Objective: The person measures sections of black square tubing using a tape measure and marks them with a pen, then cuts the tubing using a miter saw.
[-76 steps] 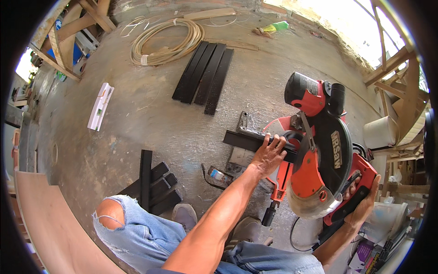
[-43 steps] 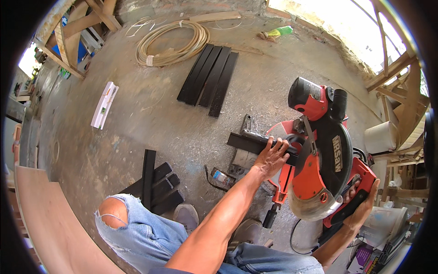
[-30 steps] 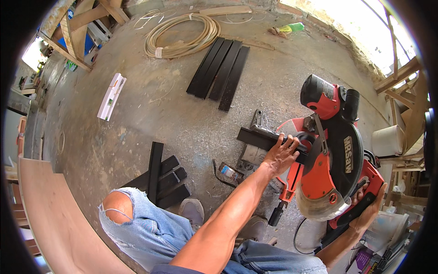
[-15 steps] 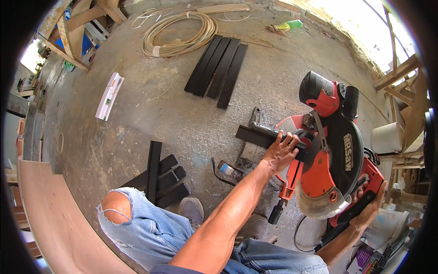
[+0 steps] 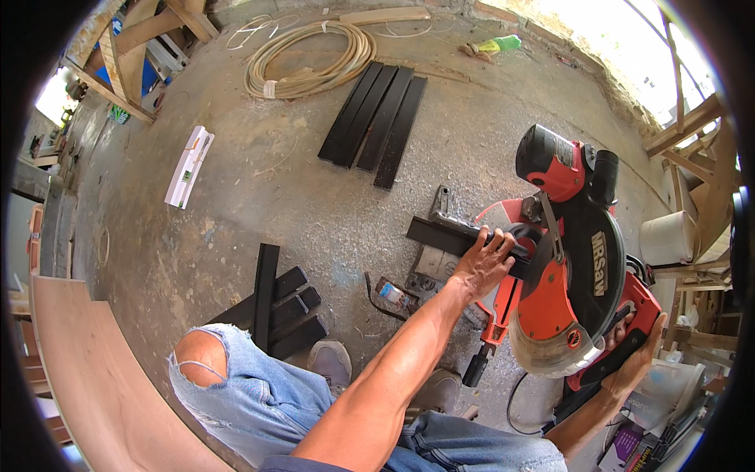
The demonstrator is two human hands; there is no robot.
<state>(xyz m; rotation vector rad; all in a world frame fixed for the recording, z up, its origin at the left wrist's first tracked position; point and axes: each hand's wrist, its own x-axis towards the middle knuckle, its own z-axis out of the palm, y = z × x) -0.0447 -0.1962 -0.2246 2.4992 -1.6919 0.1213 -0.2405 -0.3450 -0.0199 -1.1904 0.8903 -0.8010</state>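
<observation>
A red and black miter saw (image 5: 578, 252) stands on the floor to the right, its head lowered. My left hand (image 5: 487, 263) is closed over a black rectangular bar (image 5: 436, 234), pressing it on the saw's base against the fence. The bar's right end is hidden by the hand and saw head. My right hand (image 5: 635, 350) is wrapped round the saw's handle (image 5: 621, 354). Several short black bars (image 5: 287, 318) lie in a loose pile by my left knee. Longer black bars (image 5: 377, 118) lie side by side farther off.
A coiled hose (image 5: 311, 59) lies at the back, near a green bottle (image 5: 503, 43). A white narrow box (image 5: 189, 167) rests on the left floor. A small labelled can or bottle (image 5: 395, 295) sits beside the saw. At right are a white bucket (image 5: 667, 237) and wooden framing (image 5: 692, 134).
</observation>
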